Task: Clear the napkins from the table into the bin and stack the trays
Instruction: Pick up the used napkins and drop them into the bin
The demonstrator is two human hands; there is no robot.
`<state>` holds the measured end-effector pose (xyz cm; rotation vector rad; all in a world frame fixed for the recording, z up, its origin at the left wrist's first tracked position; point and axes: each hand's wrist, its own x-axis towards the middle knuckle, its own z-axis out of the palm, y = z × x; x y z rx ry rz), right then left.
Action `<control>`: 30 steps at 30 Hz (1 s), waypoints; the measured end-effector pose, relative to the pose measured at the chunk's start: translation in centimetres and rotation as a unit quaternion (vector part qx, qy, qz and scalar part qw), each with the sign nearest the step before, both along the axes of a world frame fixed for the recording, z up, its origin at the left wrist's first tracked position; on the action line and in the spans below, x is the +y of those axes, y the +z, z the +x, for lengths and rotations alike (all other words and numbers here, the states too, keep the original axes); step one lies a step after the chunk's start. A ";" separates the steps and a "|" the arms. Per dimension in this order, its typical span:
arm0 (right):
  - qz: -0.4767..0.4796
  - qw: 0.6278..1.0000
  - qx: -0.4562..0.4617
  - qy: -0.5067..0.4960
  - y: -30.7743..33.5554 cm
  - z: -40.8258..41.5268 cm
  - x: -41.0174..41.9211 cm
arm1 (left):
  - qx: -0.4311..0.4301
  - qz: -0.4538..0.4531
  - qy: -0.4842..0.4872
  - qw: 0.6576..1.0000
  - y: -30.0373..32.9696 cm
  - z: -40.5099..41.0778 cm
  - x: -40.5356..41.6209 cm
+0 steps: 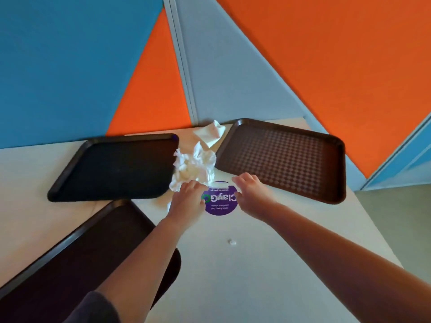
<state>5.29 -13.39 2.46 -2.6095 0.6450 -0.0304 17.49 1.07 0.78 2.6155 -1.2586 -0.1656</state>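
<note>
Nearest the camera: a dark sleeve (93,308) at the bottom edge, on the left forearm, which crosses over a dark brown tray (70,259) lying at the near left of the desk (256,276).

Left hand (186,201): palm down, fingers curled over the near edge of a crumpled white napkin (196,164). Fingertips touch the paper; whether the grip has closed on it, cannot tell. Right hand (253,197): palm down, fingers relaxed and spread, grip released, holding nothing, hovering just beside the napkin pile and at the near corner of the right tray.

Between the two hands, a round purple sticker (220,206) is stuck flat on the desk. It reads upside down from this side: large white letters "Clary", then a green mark; small lines below are too blurred to read fully.

Napkins: the crumpled one sits mid-desk between the two far trays. A second, flatter napkin (212,132) lies behind it, near the wall.

Trays: black tray (112,166) at far left, its right edge touching the crumpled napkin. Brown tray with a checked surface (279,157) at far right, angled. All three lie apart, unstacked.

A small white scrap (232,241) rests on the bare desk nearer in, right of centre.

Behind: wall panels in blue (58,66), orange (326,54) and grey (221,66).
</note>
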 end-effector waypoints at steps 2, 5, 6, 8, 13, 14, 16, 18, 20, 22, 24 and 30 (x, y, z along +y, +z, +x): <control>0.006 1.000 0.010 0.013 -0.9 2.8 0.2 | 0.003 0.010 0.017 1.000 -0.9 2.4 0.6; 0.009 0.999 0.035 0.033 -2.0 6.4 0.0 | 0.025 0.015 0.028 0.999 -2.5 5.1 0.7; 0.008 0.998 0.042 0.038 -2.3 7.4 -0.1 | 0.035 0.011 0.025 0.999 -3.0 5.6 0.6; 0.005 0.997 0.054 0.049 -2.8 9.1 -0.4 | 0.058 0.000 0.007 0.998 -4.4 6.2 0.3; -0.008 0.994 0.065 0.087 -4.2 12.4 -1.0 | 0.105 -0.015 -0.050 0.993 -7.3 6.2 -0.3; -0.008 0.993 0.067 0.096 -4.6 12.8 -0.9 | 0.109 -0.030 -0.055 0.992 -7.6 6.1 -0.2; -0.002 0.991 0.078 0.112 -5.6 13.4 -0.8 | 0.133 -0.056 -0.070 0.987 -8.0 6.1 0.2; -0.010 0.988 0.098 0.122 -6.7 13.5 -0.7 | 0.165 -0.063 -0.081 0.981 -8.3 6.3 0.8; -0.021 0.987 0.107 0.115 -7.3 13.4 -0.7 | 0.180 -0.071 -0.089 0.977 -8.3 6.5 1.5; -0.026 0.989 0.107 0.103 -7.5 13.0 -0.5 | 0.174 -0.076 -0.089 0.978 -8.1 6.6 2.2; -0.037 0.987 0.118 0.103 -7.4 12.5 -0.2 | 0.157 -0.084 -0.093 0.979 -8.0 6.8 2.8; -0.058 0.986 0.138 0.074 -6.7 8.6 -0.2 | 0.138 -0.084 -0.060 0.985 -5.7 5.6 3.1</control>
